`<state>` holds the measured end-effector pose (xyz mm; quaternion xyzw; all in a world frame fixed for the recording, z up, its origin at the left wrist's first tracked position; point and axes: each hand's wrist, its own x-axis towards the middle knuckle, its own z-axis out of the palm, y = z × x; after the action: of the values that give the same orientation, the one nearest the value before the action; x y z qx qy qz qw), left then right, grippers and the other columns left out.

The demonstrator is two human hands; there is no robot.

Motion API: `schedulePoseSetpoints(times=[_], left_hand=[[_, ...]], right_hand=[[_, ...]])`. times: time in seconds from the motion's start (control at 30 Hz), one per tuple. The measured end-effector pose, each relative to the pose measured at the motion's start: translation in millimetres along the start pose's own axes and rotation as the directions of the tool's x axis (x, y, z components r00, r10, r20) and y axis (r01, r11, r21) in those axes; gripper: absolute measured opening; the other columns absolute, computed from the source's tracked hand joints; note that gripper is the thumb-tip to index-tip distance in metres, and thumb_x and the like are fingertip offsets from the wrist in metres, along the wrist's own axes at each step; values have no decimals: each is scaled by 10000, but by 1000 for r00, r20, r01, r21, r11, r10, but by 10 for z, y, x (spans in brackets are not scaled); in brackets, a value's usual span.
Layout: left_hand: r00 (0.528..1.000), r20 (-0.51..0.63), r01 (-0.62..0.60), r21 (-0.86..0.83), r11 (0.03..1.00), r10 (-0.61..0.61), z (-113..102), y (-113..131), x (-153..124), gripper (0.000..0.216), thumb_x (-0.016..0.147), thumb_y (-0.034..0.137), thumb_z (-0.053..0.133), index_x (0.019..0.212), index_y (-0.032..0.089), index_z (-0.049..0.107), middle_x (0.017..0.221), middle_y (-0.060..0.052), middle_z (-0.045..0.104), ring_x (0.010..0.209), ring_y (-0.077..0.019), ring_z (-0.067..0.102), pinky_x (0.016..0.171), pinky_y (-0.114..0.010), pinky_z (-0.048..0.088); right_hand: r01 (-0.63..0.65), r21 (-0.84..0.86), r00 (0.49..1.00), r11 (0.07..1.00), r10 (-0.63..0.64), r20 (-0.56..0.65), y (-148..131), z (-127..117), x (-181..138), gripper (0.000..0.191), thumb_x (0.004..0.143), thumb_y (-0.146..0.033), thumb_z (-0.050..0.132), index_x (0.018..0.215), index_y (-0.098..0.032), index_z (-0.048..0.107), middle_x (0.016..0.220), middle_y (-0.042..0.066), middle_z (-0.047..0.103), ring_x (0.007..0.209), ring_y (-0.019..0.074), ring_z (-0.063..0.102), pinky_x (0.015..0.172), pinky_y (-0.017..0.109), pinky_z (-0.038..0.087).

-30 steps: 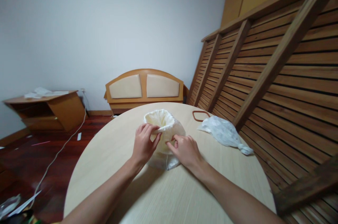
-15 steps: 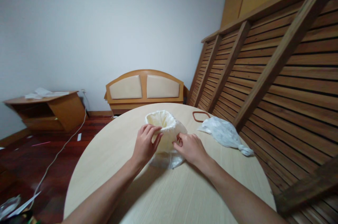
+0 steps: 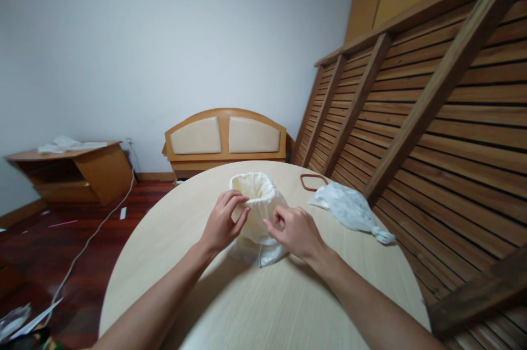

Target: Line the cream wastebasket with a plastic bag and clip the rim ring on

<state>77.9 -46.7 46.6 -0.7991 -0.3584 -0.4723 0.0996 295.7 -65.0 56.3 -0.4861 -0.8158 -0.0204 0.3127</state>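
Observation:
A white drawstring bag (image 3: 251, 223) stands upright on the round table (image 3: 247, 311), its gathered mouth open and pale yellow inside. A thin cord (image 3: 260, 256) hangs down its front. My left hand (image 3: 225, 221) has its fingertips at the near left of the rim, with the thumb apart below them. On the bag's right front, my right hand (image 3: 294, 229) has curled fingers, and its thumb points at the bag beside the cord line. Whether a bit of cord or cloth lies within those curled fingers is hidden.
To the right lie a brown rounded frame (image 3: 313, 182) and a knotted white plastic bag (image 3: 349, 208). A slatted wooden panel (image 3: 395, 135) leans close along the right side. Behind the table stands a headboard (image 3: 225, 141); a low cabinet (image 3: 99, 168) and a cable (image 3: 99, 229) are at left.
The bag has shifted and turned slightly, its mouth moving a little right. My left hand has drawn slightly left, its thumb lower. My right hand has edged left across the bag's front.

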Motion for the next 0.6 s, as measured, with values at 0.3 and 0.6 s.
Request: schedulePoseSetpoints(times=[0.3,0.6], left_hand=[[999,-44,24,25,999,-23,-30,5,16,78,932,240,583,995,204,608,1082,-92,630,1077,-237,583,956,-424,510],[998,15,-62,-16,998,63,-77,-132,18,178,902,224,633,1079,208,618,1063,-93,643,1100,-239,582,973,-425,507]], right_hand=[[305,-33,933,952,-306,-189,77,111,-15,522,913,-232,583,1423,-237,475,1498,112,466,1388,292,401,1095,502,423],[324,25,930,946,-314,-192,180,140,25,492,939,-205,540,1425,-191,464,1430,120,537,1378,272,426,1128,519,412]])
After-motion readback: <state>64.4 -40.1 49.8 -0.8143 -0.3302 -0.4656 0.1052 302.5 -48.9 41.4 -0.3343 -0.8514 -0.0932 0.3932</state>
